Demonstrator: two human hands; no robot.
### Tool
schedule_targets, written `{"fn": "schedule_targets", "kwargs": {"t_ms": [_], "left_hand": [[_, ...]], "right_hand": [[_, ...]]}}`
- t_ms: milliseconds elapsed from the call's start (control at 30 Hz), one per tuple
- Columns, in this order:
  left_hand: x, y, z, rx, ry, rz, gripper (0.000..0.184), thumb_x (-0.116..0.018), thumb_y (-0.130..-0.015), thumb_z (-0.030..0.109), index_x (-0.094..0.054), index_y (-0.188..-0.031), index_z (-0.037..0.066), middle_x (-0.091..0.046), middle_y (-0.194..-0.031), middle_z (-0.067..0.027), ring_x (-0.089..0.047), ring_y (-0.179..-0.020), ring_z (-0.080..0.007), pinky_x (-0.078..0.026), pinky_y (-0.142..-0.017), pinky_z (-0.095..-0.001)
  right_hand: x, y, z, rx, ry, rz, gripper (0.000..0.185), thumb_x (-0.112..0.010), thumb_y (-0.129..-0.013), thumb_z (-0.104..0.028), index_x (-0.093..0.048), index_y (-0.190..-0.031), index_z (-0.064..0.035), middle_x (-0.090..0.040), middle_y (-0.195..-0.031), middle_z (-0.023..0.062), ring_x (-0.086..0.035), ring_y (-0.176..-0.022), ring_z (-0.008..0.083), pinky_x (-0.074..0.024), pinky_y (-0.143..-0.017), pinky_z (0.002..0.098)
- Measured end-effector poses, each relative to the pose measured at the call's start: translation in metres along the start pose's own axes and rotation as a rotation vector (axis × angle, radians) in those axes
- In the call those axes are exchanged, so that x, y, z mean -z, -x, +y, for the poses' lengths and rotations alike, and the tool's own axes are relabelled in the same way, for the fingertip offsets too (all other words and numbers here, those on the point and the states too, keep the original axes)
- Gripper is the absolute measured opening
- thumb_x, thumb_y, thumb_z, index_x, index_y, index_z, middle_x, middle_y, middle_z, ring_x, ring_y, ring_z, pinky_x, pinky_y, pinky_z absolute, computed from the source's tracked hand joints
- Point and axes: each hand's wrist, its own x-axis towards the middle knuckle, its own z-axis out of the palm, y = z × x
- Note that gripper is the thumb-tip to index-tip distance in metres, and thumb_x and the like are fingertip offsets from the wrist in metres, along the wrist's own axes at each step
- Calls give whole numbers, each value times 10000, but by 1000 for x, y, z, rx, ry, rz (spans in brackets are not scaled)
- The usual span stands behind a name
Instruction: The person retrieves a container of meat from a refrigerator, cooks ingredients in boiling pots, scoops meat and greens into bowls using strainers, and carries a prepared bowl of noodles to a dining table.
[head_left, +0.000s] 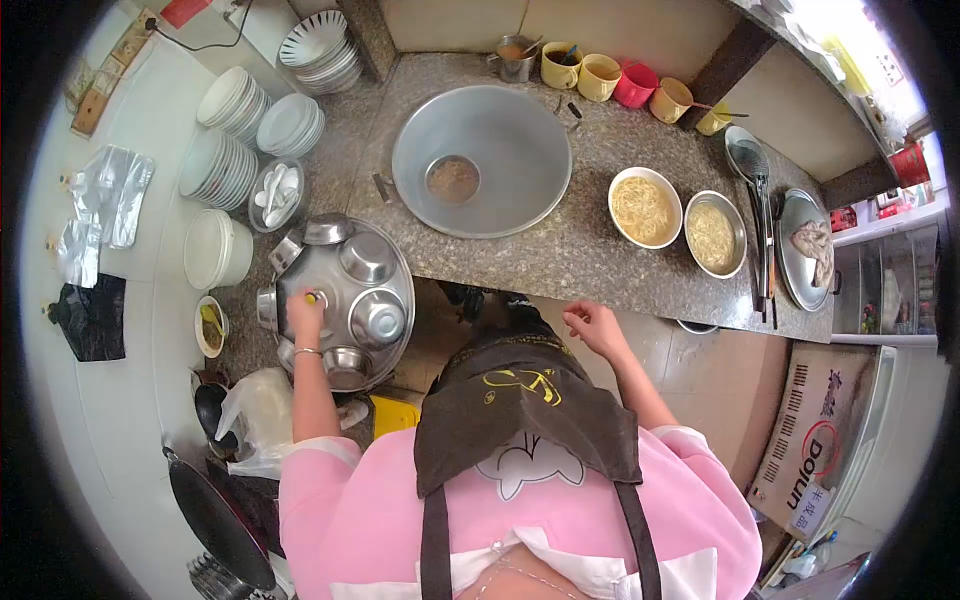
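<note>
My left hand (306,314) is over a large round metal lid or tray (338,262) at the left of the counter. Its fingers are closed around a small yellow-and-dark piece near the middle, mostly hidden by the hand. Several small metal bowls (378,318) stand in a ring on that round metal surface. My right hand (592,326) hangs in the air before the counter's front edge, fingers loosely curled and holding nothing. Beyond it on the counter are two bowls of noodles, a white-looking bowl (645,207) and a metal bowl (715,234).
A big metal basin (425,120) stands mid-counter. Several cups (600,78) line the back wall. Stacked plates (292,126), a bowl of white spoons (277,195) and a white tub (217,250) are at left. Ladles (762,195) and an oval tray (800,215) lie at right.
</note>
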Motion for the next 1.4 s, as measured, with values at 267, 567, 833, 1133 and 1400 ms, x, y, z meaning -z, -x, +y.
{"fn": "schedule_targets", "kwargs": {"t_ms": [267,567,833,1133,1400], "left_hand": [[5,2,-1,24,91,30,280,-689,-609,189,-678,-872,93,-618,-844,-202,-602,-805,-369,-492,-738,-432],[21,6,6,121,157,-20,284,-701,-591,191,-684,-858,97,-626,-837,-189,-606,-804,-357,-492,-738,-424],[30,13,12,86,152,93,313,-711,-575,174,-673,-869,71,-623,-855,-196,-596,-826,-350,-478,-763,-402],[73,7,17,55,153,-36,334,-727,-586,175,-678,-895,59,-638,-889,-190,-600,-874,-342,-479,-802,-404],[103,5,36,-24,176,-49,358,-754,-584,180,-672,-910,54,-632,-893,-171,-594,-863,-323,-474,-796,-391]], "right_hand": [[-6,-18,-4,11,55,-38,220,-623,-819,-195,-636,-928,-5,-651,-712,95,-642,-622,146,-495,-605,287],[-10,-33,-9,28,96,-67,223,-627,-812,-199,-635,-915,-1,-654,-718,101,-645,-619,159,-498,-609,292],[-17,-48,-5,30,104,-90,245,-619,-824,-204,-630,-947,6,-658,-750,108,-644,-614,170,-493,-601,295],[-19,-56,-3,30,88,-101,239,-627,-821,-217,-631,-940,-10,-661,-744,107,-657,-629,165,-494,-600,293],[-24,-60,3,36,63,-85,219,-634,-812,-203,-641,-907,-5,-653,-701,107,-646,-599,166,-499,-594,300]]}}
